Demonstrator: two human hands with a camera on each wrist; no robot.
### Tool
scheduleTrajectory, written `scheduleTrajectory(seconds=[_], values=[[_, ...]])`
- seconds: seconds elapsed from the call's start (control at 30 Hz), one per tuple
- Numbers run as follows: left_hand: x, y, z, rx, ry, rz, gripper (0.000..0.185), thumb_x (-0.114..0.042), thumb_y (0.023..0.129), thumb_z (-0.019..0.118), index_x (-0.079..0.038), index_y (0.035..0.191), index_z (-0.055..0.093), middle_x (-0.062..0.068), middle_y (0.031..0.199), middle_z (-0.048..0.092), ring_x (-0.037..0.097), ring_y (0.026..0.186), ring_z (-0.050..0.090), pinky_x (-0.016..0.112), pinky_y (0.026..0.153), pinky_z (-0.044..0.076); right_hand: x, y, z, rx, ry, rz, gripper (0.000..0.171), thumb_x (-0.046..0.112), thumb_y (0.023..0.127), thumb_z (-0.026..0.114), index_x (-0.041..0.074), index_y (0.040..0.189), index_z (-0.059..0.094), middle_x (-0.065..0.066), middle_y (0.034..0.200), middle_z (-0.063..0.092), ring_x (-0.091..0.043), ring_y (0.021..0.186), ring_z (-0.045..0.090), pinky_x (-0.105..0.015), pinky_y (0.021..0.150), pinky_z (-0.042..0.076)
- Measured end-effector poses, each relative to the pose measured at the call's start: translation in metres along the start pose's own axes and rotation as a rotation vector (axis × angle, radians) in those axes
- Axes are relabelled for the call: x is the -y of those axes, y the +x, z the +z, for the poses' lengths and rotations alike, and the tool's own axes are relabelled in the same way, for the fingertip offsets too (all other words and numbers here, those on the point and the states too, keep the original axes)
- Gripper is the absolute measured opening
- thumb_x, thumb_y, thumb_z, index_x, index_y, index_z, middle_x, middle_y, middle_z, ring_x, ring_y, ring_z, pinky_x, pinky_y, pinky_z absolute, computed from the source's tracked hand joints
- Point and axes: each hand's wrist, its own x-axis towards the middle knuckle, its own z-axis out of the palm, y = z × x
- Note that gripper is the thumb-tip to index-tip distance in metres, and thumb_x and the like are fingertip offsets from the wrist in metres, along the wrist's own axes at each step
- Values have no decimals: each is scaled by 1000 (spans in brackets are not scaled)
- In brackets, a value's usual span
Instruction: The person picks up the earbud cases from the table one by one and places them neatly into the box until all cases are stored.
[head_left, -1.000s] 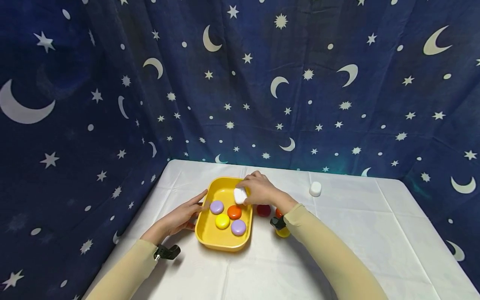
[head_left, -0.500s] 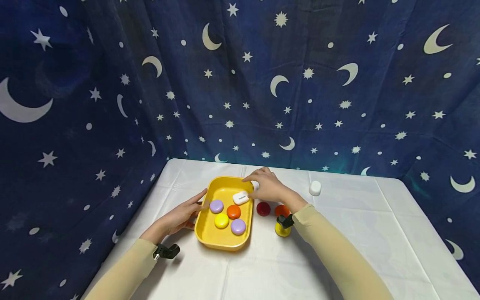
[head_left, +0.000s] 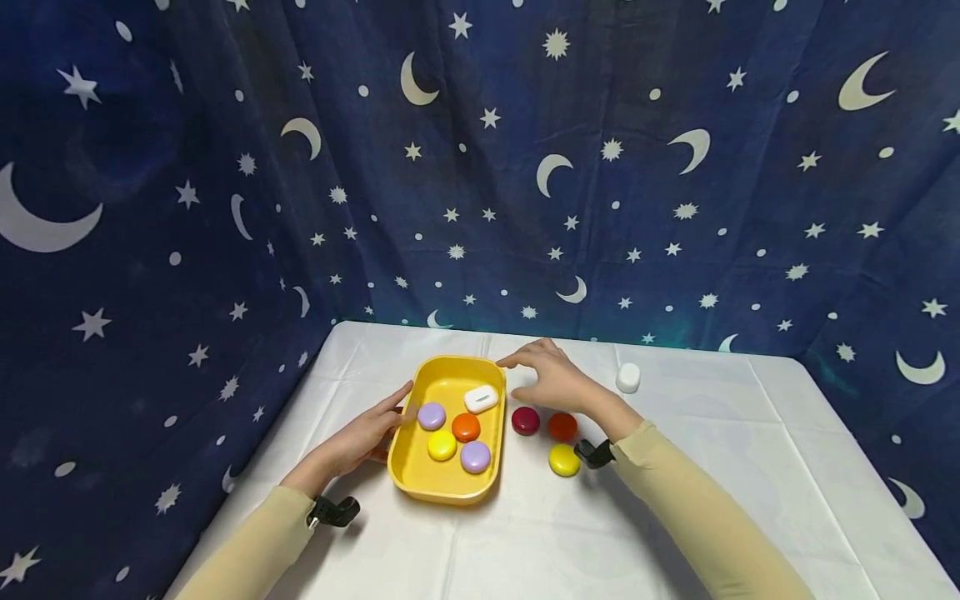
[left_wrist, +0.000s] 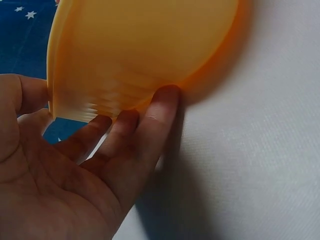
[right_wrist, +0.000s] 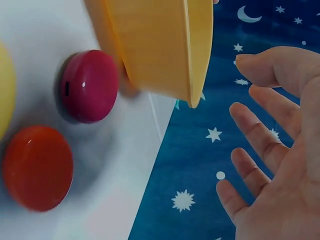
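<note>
Yellow tray (head_left: pixel 423 479) set on counter (head_left: pixel 750 433); its side touched by left hand (head_left: pixel 358 437), fingers lightly spread. White piece (head_left: pixel 481 398) seated inside, near orange disc (head_left: pixel 466 427). Right hand (head_left: pixel 558 379) poised just beside rim, fingers parted wide, nothing held.
</note>
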Motion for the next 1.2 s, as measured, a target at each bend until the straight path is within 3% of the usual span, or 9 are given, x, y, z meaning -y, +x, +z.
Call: scheduleTrajectory(seconds=[0.3, 0.53, 0.7, 1.2], values=[[3, 2, 3, -24, -5, -8, 65, -27, 105, 50, -40, 163, 24, 21, 156, 38, 29, 109, 63, 46, 79, 59, -15, -40, -16, -46, 20, 12, 50, 29, 87, 76, 35, 136, 67, 5, 133, 60, -24, 136, 35, -59, 109, 37], [3, 2, 5, -39, -7, -13, 66, -29, 105, 51, -38, 164, 23, 21, 157, 38, 29, 108, 64, 45, 78, 60, -41, -69, -31, -115, 35, 39, 52, 25, 87, 76, 29, 138, 67, 1, 135, 60, -28, 135, 36, -63, 105, 38], [4, 2, 6, -39, -8, -3, 68, -30, 105, 51, -36, 165, 19, 22, 162, 27, 29, 110, 64, 46, 79, 60, -59, -85, -36, -153, 14, 54, 51, 22, 86, 76, 28, 137, 67, 0, 133, 62, -28, 132, 38, -62, 105, 36], [6, 1, 5, -25, -7, 10, 69, -30, 105, 50, -36, 165, 16, 23, 159, 30, 30, 108, 64, 45, 80, 60, -78, -114, -28, -140, -8, 75, 51, 18, 87, 78, 22, 137, 67, -1, 130, 64, -31, 129, 41, -62, 107, 32]])
